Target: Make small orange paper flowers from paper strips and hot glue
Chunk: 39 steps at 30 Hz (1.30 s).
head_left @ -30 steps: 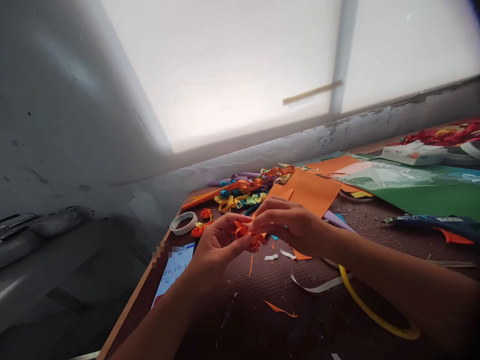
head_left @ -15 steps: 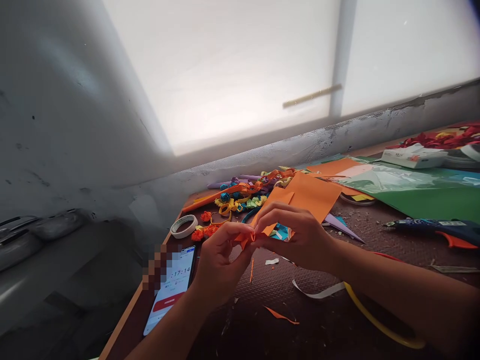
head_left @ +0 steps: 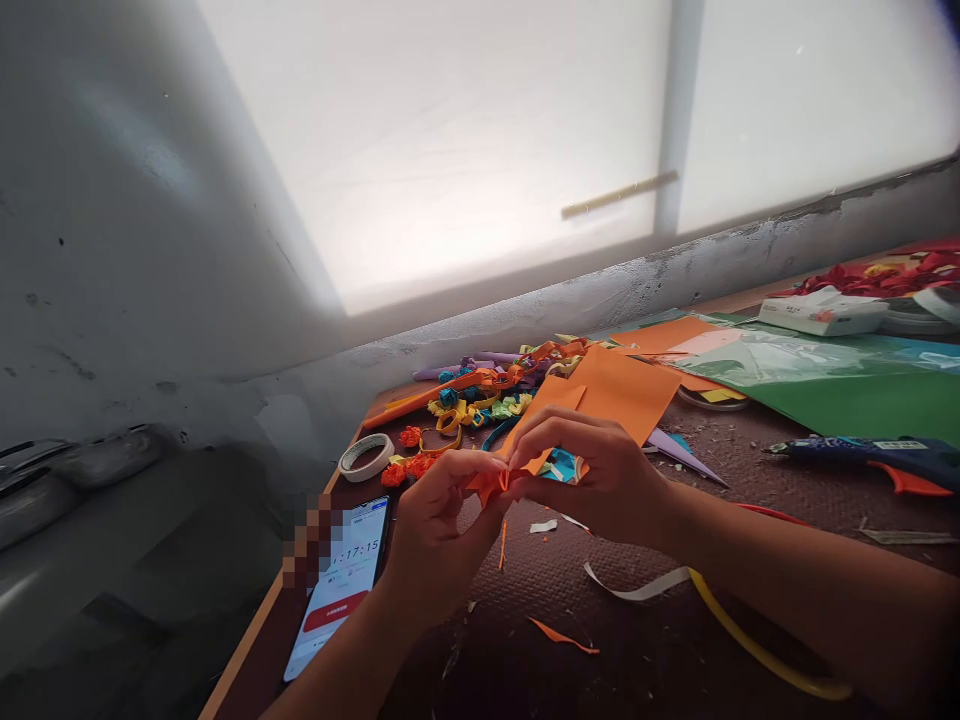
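A small folded piece of orange paper (head_left: 491, 487) is pinched between both hands above the table. My left hand (head_left: 442, 530) grips its left side between thumb and fingers. From the right, my right hand (head_left: 592, 465) holds the other side with thumb and index finger, fingertips close to those of the left. Parts of the paper are hidden behind the fingers. Just behind the hands lie large orange paper sheets (head_left: 626, 390). Orange crumpled paper flowers (head_left: 409, 468) rest beyond my left hand.
A tape roll (head_left: 366, 457) and a lit phone (head_left: 341, 580) lie near the left table edge. Colourful paper chains (head_left: 480, 385) pile up at the back. On the right are a glue gun (head_left: 862, 453), green sheets (head_left: 847, 390) and a tissue pack (head_left: 821, 312). Paper scraps (head_left: 562, 635) litter the front.
The folds of the orange paper between my fingertips look slightly more spread. Both hands stay almost in the same place, and the view has shifted a little.
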Each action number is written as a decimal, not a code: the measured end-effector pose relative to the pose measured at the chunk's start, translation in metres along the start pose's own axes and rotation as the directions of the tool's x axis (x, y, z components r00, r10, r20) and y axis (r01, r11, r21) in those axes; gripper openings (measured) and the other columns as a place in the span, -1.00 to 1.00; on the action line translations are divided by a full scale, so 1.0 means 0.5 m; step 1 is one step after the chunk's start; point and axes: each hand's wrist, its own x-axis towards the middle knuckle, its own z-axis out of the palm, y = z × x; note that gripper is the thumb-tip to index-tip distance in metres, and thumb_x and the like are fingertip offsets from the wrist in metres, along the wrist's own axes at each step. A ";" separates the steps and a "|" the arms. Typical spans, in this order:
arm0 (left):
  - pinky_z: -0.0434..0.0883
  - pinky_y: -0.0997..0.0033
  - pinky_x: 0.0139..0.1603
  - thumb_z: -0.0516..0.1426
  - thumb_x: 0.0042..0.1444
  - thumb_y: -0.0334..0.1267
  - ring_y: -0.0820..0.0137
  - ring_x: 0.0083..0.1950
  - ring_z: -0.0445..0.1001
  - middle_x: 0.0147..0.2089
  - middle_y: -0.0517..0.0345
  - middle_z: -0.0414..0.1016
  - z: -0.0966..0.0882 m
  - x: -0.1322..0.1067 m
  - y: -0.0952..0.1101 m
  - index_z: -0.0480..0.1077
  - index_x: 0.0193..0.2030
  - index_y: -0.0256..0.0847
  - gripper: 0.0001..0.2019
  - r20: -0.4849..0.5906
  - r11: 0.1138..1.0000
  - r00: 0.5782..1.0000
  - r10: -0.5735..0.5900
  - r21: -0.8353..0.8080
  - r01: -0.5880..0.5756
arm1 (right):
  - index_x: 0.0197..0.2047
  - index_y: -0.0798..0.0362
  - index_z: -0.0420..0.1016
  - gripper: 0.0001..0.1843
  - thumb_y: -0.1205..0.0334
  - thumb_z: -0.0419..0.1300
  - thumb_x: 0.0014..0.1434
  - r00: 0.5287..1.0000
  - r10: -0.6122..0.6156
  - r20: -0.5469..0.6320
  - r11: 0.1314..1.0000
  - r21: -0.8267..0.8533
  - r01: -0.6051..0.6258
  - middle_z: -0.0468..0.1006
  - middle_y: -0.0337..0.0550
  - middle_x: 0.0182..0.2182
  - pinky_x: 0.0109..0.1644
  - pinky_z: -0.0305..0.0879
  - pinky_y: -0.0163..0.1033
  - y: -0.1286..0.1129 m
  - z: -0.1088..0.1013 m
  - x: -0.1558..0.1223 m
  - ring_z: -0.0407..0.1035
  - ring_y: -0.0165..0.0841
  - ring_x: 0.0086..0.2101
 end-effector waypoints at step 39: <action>0.44 0.47 -0.05 0.23 0.24 -0.35 0.44 -0.11 0.48 -0.13 0.18 0.51 0.003 0.001 -0.005 0.45 -0.07 -0.06 -0.84 0.080 0.985 0.991 -0.110 -0.123 0.119 | -0.32 0.08 0.39 -0.79 0.55 0.26 0.05 0.994 0.104 -0.014 0.991 -0.084 -0.105 0.49 -0.26 -0.38 -0.28 0.32 -0.41 -0.027 0.014 0.003 0.38 -0.50 -0.37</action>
